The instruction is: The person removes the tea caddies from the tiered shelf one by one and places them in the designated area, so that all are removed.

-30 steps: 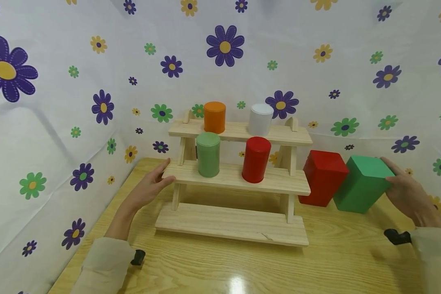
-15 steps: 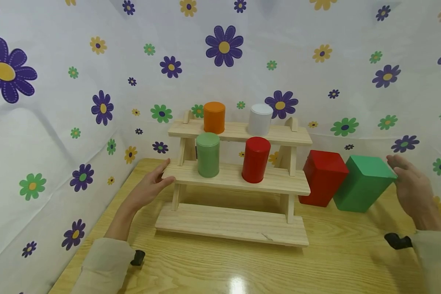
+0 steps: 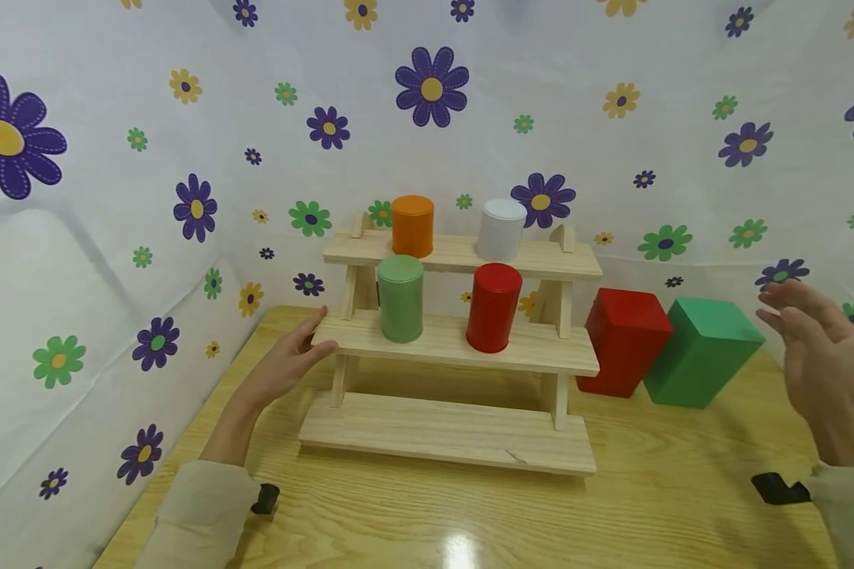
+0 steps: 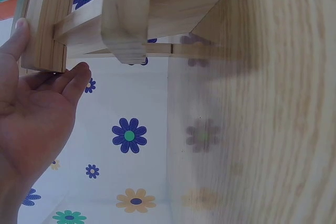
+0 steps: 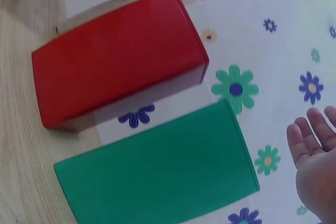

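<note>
1. Pale wood makes up the three-tier stand [image 3: 444, 336], which stands upright on the table [image 3: 370, 514], near the back wall and between the person's two hands.
2. At its left end, the left hand [image 3: 285, 367] is clamped on the middle shelf, thumb at the front edge and fingers round behind, as the left wrist view also shows.
3. On that shelf stand a pale green canister [image 3: 401, 299] and, to its right, a red canister [image 3: 494, 308], well apart from each other.
4. The top shelf bears an orange canister [image 3: 413, 227] on the left and a white canister [image 3: 501, 231] on the right, both upright.
5. Just beside the stand's right end stands a red box [image 3: 622, 344]; whether they touch cannot be told.
6. Next comes a green box [image 3: 704, 348], with a narrow gap between the two boxes in the right wrist view.
7. The right hand [image 3: 821, 356] is raised beyond the green box, apart from it, its fingers loosely bent.
8. Light sleeves [image 3: 202, 506] cover both forearms.
9. Behind everything hangs a white sheet [image 3: 534, 47] printed with purple, yellow and green flowers.
</note>
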`<state>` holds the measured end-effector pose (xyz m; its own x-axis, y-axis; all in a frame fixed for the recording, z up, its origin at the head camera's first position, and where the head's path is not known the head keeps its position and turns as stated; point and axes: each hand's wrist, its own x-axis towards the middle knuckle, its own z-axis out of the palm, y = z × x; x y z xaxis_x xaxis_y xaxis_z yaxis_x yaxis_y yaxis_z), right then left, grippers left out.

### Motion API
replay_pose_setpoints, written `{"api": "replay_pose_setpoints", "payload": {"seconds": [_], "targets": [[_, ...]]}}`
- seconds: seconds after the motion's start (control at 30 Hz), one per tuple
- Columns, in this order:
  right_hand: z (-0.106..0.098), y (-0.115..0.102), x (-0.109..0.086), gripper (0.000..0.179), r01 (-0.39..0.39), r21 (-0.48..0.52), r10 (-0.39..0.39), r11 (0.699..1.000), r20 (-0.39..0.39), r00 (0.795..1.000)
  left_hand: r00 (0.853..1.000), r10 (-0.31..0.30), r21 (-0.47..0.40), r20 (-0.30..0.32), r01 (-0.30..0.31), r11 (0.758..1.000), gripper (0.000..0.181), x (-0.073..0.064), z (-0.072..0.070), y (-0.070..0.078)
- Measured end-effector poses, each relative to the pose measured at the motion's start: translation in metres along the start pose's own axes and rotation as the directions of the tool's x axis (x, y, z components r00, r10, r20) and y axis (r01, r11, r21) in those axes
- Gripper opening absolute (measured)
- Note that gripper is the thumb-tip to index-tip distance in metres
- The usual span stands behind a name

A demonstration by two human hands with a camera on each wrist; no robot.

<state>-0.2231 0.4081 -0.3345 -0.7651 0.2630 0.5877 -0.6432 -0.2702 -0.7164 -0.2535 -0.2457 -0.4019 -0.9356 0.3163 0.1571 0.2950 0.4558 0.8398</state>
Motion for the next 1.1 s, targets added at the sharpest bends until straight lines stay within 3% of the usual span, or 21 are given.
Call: {"api": "replay_pose_setpoints", "payload": {"seconds": [0.33, 0.57, 0.7, 0.87, 1.0, 1.1], "targets": [[0.026, -0.004, -0.013, 0.04, -0.055, 0.041, 0.049, 0.998, 0.133, 0.99, 1.0, -0.006, -0.01, 0.001, 0.006, 1.0, 0.075, 0.0, 0.001, 0.0], [0.037, -0.005, -0.024, 0.042, -0.106, -0.079, 0.124, 0.991, 0.269, 0.955, 1.0, -0.01, -0.007, 0.004, 0.01, 1.0, 0.076, -0.001, 0.001, 0.001], [0.047, -0.004, -0.027, 0.043, -0.109, -0.095, 0.135, 0.989, 0.329, 0.935, 1.0, -0.004, -0.009, 0.005, 0.004, 1.0, 0.076, 0.0, 0.001, 0.002], [0.062, -0.004, -0.033, 0.042, -0.14, -0.183, 0.193, 0.973, 0.316, 0.929, 1.0, 0.0, -0.006, 0.004, 0.0, 1.0, 0.076, 0.0, 0.001, 0.001], [0.073, -0.005, -0.038, 0.042, -0.176, -0.335, 0.274, 0.926, 0.276, 0.921, 1.0, -0.001, -0.008, 0.003, 0.001, 1.0, 0.076, 0.0, 0.001, 0.001], [0.082, -0.003, -0.041, 0.044, -0.189, -0.386, 0.311, 0.903, 0.283, 0.907, 1.0, 0.0, -0.012, 0.002, 0.0, 1.0, 0.076, -0.001, 0.001, 0.002]]}}
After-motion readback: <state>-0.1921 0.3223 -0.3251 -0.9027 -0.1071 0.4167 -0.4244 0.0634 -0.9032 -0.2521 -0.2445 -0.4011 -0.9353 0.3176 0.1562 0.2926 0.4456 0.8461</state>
